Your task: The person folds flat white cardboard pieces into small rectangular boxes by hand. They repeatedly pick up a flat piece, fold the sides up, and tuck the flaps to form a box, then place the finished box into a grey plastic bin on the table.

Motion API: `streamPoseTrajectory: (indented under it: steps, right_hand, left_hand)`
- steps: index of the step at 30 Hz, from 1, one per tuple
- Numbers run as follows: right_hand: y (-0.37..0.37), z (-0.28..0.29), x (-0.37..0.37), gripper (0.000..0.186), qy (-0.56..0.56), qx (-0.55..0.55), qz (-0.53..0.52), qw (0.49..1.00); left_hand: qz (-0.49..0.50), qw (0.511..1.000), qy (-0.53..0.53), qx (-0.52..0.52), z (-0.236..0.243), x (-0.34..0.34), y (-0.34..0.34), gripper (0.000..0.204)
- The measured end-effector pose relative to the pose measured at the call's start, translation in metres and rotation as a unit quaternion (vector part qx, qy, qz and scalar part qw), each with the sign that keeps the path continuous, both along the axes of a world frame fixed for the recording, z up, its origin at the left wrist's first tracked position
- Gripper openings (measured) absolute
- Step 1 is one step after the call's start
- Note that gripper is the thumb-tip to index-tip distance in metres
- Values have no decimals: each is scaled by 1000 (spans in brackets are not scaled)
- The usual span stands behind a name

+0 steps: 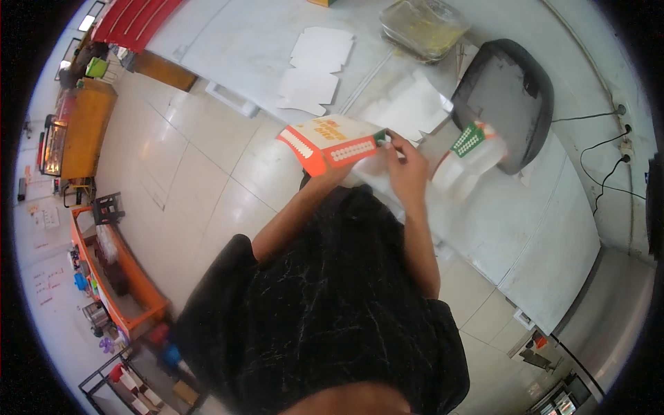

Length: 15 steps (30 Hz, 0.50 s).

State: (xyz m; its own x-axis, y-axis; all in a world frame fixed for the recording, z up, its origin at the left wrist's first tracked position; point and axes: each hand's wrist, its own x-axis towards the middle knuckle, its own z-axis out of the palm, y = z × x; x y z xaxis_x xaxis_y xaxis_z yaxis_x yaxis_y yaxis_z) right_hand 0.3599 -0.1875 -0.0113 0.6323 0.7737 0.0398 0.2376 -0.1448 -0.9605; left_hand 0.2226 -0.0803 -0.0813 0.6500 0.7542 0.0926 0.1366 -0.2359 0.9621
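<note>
A folding paper carton (339, 142), white with orange printing and orange and green flaps, is held up just over the table's near edge. My left hand (333, 178) supports it from below; its fingers are mostly hidden behind the carton. My right hand (409, 166) pinches the green flap at the carton's right corner, thumb and index finger closed on it. To the right of this hand stand white formed cartons (470, 159) with a green and orange pattern. Beyond the held carton lie flat white carton blanks (315, 69), and more white sheets (408, 104) lie nearer the right hand.
At the back of the white table (539, 228) sits a clear plastic container (423, 28). A black-framed grey tray or chair back (508, 100) stands on the right. Cables (602, 159) hang along the wall. An orange-framed counter (117, 270) is across the tiled floor.
</note>
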Motion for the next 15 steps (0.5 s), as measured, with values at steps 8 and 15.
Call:
streamPoseTrajectory:
  steps: [8, 15]
  right_hand:
    - [5, 4, -6, 15, -87, 44, 14, 995]
    - [3, 4, -4, 13, -75, 18, 38, 996]
  left_hand:
    - [59, 960, 68, 263, 8, 0, -2, 46]
    - [5, 992, -10, 126, -7, -17, -7, 42]
